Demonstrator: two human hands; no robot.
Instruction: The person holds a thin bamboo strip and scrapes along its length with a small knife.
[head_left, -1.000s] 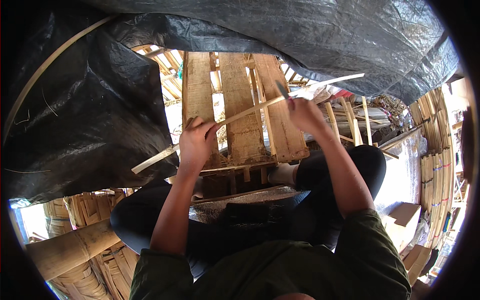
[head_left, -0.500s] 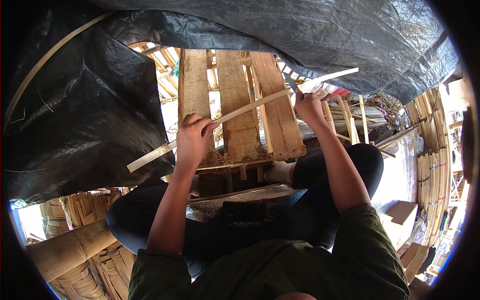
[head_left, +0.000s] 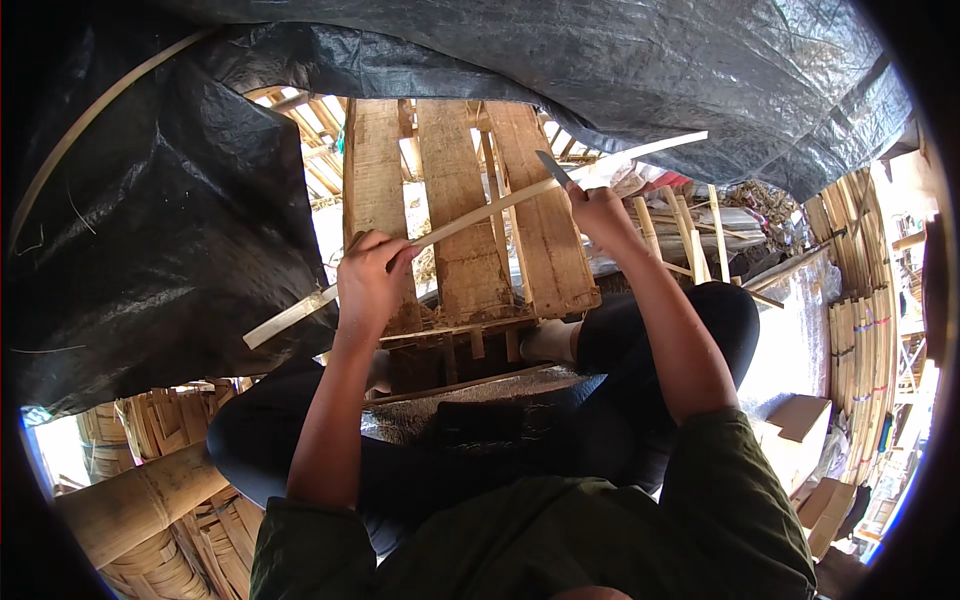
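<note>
A long, pale bamboo strip (head_left: pixel 480 214) slants across in front of me, its right end higher and farther away. My left hand (head_left: pixel 374 278) is closed round it toward its lower left end, which sticks out past the wrist. In my right hand (head_left: pixel 600 214) is a knife (head_left: pixel 555 170), the fingers wrapped round its handle, which they hide. The grey blade points up and to the left, lying at the strip right of its middle. Whether the edge bites into the bamboo is too small to tell.
Beneath the strip stands a slatted wooden bench (head_left: pixel 462 240). Black plastic sheeting (head_left: pixel 150 230) hangs at the left and across the far side. Cut bamboo sticks (head_left: pixel 716 235) stand right of the bench. A thick bamboo pole (head_left: pixel 150 505) lies lower left; a cardboard box (head_left: pixel 800 418) sits at the right.
The whole view has shifted slightly, so most things sit a little farther left. My right hand and the knife have moved a bit left along the strip; my left hand keeps its grip.
</note>
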